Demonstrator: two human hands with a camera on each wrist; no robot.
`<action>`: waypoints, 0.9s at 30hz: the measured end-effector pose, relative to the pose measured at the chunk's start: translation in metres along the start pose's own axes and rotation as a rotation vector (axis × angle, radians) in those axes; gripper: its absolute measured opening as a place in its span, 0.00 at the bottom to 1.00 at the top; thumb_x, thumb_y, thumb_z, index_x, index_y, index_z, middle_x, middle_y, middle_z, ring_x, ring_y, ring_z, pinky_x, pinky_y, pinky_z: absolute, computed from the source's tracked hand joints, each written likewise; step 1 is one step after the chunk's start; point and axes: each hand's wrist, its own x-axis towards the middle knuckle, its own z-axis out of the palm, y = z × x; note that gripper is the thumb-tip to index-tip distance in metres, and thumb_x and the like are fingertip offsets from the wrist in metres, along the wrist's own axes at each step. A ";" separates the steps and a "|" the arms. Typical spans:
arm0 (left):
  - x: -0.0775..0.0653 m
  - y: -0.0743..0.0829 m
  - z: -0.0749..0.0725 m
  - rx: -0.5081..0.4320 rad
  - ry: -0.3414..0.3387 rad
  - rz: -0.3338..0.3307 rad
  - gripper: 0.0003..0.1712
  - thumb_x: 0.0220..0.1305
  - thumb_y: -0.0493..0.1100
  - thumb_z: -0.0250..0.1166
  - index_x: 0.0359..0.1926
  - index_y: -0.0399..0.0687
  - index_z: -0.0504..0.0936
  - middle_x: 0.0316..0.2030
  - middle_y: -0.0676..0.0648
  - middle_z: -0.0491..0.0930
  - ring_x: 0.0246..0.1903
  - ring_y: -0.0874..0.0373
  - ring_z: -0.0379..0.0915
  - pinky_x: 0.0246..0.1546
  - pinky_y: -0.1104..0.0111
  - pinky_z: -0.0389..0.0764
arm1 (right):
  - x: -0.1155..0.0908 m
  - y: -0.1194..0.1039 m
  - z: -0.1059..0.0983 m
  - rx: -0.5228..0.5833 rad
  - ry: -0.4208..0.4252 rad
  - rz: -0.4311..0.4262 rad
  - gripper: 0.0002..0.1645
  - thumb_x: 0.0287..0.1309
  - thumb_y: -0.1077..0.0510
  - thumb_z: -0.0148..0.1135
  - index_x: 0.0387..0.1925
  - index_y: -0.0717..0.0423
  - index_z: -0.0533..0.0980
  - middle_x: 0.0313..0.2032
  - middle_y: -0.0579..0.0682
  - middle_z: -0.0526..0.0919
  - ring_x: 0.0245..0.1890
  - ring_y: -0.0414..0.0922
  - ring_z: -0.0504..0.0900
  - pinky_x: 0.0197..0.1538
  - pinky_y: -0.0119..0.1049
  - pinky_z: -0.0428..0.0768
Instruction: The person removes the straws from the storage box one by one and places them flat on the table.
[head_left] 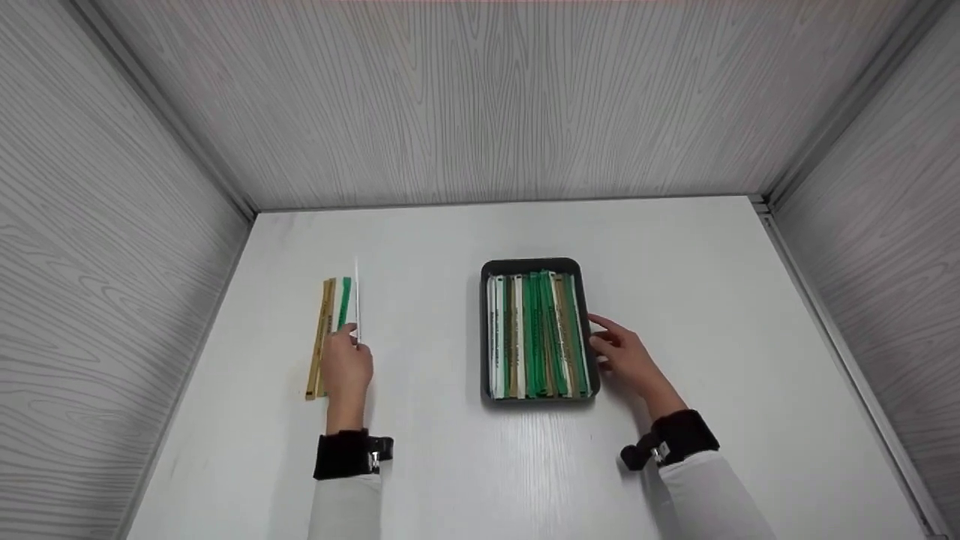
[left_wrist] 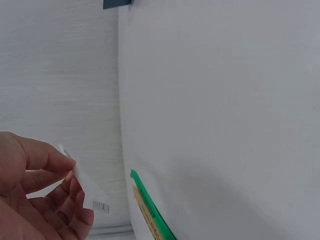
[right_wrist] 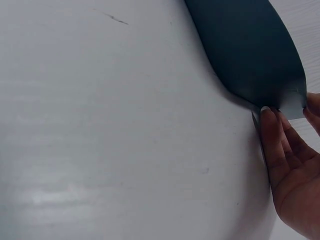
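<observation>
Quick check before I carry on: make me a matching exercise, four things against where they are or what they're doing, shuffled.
Things:
1. Left hand
2. Right hand
3. Tray
4. Leftmost brown strip

Place or state:
A. Touching the side wall of a dark container
B. Lying on the table
C. Pinching a white strip
D. Holding a row of white, green and brown strips

Pairs: 1-C, 2-A, 3-D, 4-B
</observation>
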 end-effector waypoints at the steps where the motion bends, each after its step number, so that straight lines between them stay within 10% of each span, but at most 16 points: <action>1: 0.002 -0.003 -0.003 0.003 -0.001 -0.020 0.21 0.66 0.28 0.54 0.60 0.29 0.74 0.44 0.31 0.78 0.45 0.38 0.76 0.39 0.51 0.78 | 0.000 0.000 0.000 -0.001 0.001 0.000 0.30 0.72 0.58 0.53 0.73 0.50 0.62 0.55 0.65 0.75 0.45 0.53 0.81 0.40 0.40 0.81; 10: 0.015 -0.029 -0.019 0.061 0.017 -0.113 0.23 0.65 0.26 0.53 0.61 0.26 0.72 0.43 0.30 0.74 0.45 0.35 0.74 0.41 0.46 0.75 | -0.002 -0.006 0.003 -0.002 0.002 0.026 0.31 0.72 0.56 0.53 0.73 0.49 0.61 0.57 0.65 0.73 0.48 0.54 0.80 0.43 0.41 0.80; 27: 0.031 -0.043 -0.013 0.213 -0.013 -0.065 0.09 0.62 0.24 0.53 0.40 0.21 0.78 0.35 0.27 0.74 0.36 0.33 0.76 0.32 0.46 0.76 | -0.002 -0.001 0.000 0.005 -0.011 0.032 0.31 0.72 0.57 0.53 0.73 0.49 0.61 0.58 0.65 0.73 0.48 0.53 0.80 0.43 0.41 0.81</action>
